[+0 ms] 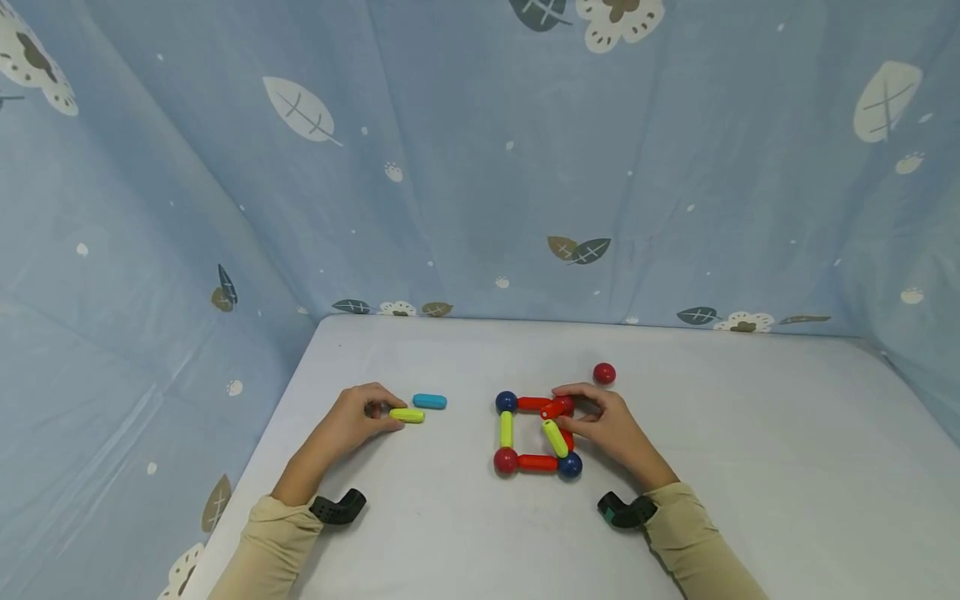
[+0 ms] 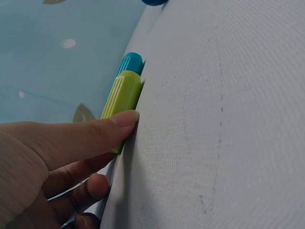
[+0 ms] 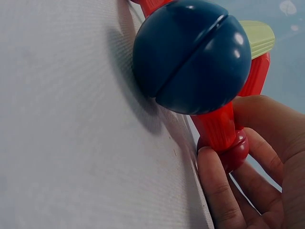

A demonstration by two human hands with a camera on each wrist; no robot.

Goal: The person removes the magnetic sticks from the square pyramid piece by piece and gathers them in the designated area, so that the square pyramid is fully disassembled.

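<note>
Fingers of the right hand curl round a red ball at the far right corner of a square frame on the table; a short red rod sits at that same corner, touching the ball. In the right wrist view the fingertips pinch the ball just beside a red rod running to a blue ball.

Frame, as seen from the head view: blue ball far left, red ball near left, blue ball near right; red rods along far and near sides, a green rod on the left, a second green rod tilted inside the right edge.

Left hand: thumb and fingers narrow, pinching the end of a loose green rod. A cyan rod lies just beyond it; in the left wrist view they appear to touch.

A loose red ball lies near the right hand, apart from the frame.
</note>
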